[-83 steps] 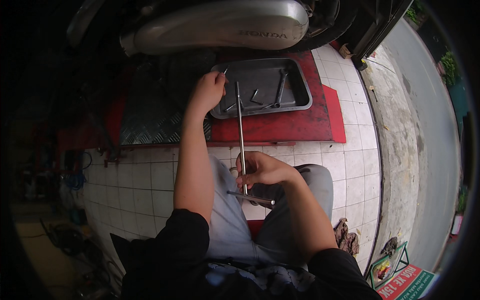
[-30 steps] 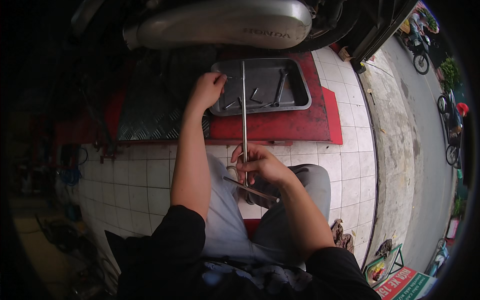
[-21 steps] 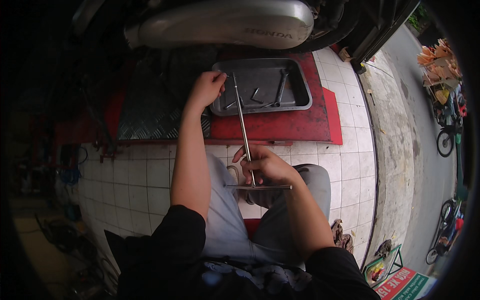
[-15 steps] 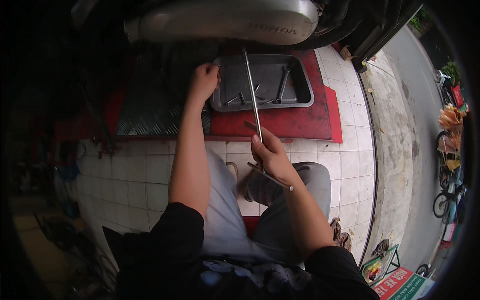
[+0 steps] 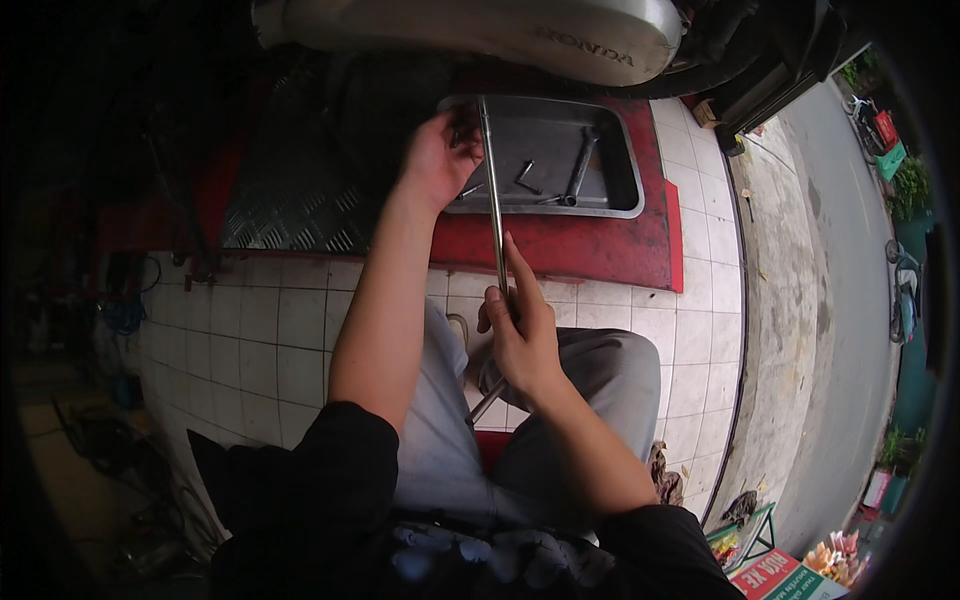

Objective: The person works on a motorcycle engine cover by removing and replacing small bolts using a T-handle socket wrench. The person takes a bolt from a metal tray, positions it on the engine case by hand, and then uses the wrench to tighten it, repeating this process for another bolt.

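A long silver T-handle wrench (image 5: 494, 190) stands slanted in front of me, its crossbar (image 5: 487, 403) low between my knees. My right hand (image 5: 525, 338) is closed round the shaft just above the crossbar, index finger stretched along the rod. Close to the wrench's far end, my left hand (image 5: 438, 160) has its fingers curled, slightly blurred; what lies between them is dark and unclear. Beneath that hand is a grey metal tray (image 5: 641, 190). Inside the tray lie a larger wrench (image 5: 582, 165) and small bolts (image 5: 527, 178).
The tray rests on a red platform (image 5: 600, 255) with a ridged metal plate (image 5: 290, 215) at its left. A silver motorbike part (image 5: 480, 30) overhangs the far side. White floor tiles (image 5: 300, 310) surround my legs; a street (image 5: 840, 250) runs along the right.
My left hand has moved right from the tray's left rim to the far end of the T-handle wrench. The wrench's crossbar has swung round, and my right hand sits slightly lower.
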`<state>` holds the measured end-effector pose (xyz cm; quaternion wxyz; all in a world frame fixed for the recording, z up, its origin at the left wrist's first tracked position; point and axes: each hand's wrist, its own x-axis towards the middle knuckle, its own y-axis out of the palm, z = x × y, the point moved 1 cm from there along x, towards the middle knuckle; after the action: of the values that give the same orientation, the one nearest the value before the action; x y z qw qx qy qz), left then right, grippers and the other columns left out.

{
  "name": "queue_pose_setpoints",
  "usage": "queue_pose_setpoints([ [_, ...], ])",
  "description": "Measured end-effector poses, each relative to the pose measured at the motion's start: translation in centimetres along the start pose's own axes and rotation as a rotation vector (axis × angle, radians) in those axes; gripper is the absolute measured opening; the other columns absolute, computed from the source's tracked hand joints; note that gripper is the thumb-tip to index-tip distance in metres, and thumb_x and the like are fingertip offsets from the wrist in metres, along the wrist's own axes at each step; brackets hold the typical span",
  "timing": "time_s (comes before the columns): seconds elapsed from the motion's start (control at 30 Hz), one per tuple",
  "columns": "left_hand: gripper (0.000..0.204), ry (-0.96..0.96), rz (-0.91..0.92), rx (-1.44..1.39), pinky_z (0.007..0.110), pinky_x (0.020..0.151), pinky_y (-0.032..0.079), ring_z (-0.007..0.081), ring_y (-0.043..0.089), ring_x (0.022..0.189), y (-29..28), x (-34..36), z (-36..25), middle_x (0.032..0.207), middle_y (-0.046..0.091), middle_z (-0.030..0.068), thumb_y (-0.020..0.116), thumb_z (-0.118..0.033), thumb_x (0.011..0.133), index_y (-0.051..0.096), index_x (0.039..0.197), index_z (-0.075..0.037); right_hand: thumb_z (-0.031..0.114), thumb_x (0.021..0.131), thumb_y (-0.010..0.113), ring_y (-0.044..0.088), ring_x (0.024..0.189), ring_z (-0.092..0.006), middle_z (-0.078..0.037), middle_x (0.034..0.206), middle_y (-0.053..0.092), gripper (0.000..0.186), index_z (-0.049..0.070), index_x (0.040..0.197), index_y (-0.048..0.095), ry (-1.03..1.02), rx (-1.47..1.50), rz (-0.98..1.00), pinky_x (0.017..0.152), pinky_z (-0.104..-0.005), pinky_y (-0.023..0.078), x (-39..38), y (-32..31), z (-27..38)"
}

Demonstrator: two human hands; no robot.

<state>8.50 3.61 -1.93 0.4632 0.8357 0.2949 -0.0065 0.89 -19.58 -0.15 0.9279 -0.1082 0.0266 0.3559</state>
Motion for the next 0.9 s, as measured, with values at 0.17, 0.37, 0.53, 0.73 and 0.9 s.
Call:
queue_pose_setpoints([
  [0.17,0.027,0.07,0.094,-0.114,0.033,0.085,0.047,0.0198,0.06,0.096,0.6,-0.6,0.0,0.119,0.065,0.0115,0.043,-0.02,0.102,0.057,0.118,-0.004,0.014,0.099,0.049,0.066,0.067,-0.0234,-0.014,0.07,0.063,0.061,0.009,0.155,0.024,0.034,-0.135,0.052,0.07,-0.036,0.051,0.0,-0.4,0.4],
  [0.37,0.028,0.331,-0.114,0.781,0.029,0.087,0.043,0.0139,0.06,0.1,1.4,-1.5,-0.5,0.112,0.071,0.0062,0.045,-0.026,0.105,0.056,0.121,-0.005,0.013,0.1,0.049,0.058,0.058,-0.0182,-0.01,0.064,0.058,0.059,0.009,0.155,0.027,0.091,-0.017,0.019,0.062,-0.0335,0.048,0.7,-0.7,-0.8],
  [0.53,0.022,0.533,0.019,0.934,0.028,0.085,0.044,0.0143,0.059,0.09,0.3,-0.6,-0.9,0.107,0.072,0.0077,0.057,-0.019,0.1,0.064,0.115,-0.003,0.011,0.1,0.049,0.052,0.057,-0.0126,-0.005,0.063,0.055,0.058,0.009,0.154,0.028,0.091,0.108,0.002,0.059,-0.0302,0.045,0.9,-0.8,-1.2],
  [0.73,0.027,0.523,-0.089,1.132,0.027,0.086,0.047,0.0128,0.063,0.093,0.2,-0.8,-1.2,0.1,0.071,0.0066,0.067,-0.023,0.095,0.07,0.108,0.001,0.012,0.1,0.049,0.049,0.057,-0.0102,-0.003,0.063,0.053,0.058,0.01,0.154,0.029,0.076,0.18,-0.012,0.058,-0.0285,0.044,1.1,-0.5,-1.9],
  [0.9,0.024,0.379,-0.035,0.618,0.026,0.075,0.049,0.0112,0.063,0.085,0.0,-0.7,-0.6,0.094,0.068,0.0063,0.067,-0.02,0.095,0.066,0.11,-0.001,0.012,0.099,0.051,0.054,0.058,-0.0164,-0.008,0.065,0.056,0.059,0.012,0.154,0.03,0.036,0.068,-0.046,0.062,-0.0329,0.048,0.7,-0.6,-1.7],
])
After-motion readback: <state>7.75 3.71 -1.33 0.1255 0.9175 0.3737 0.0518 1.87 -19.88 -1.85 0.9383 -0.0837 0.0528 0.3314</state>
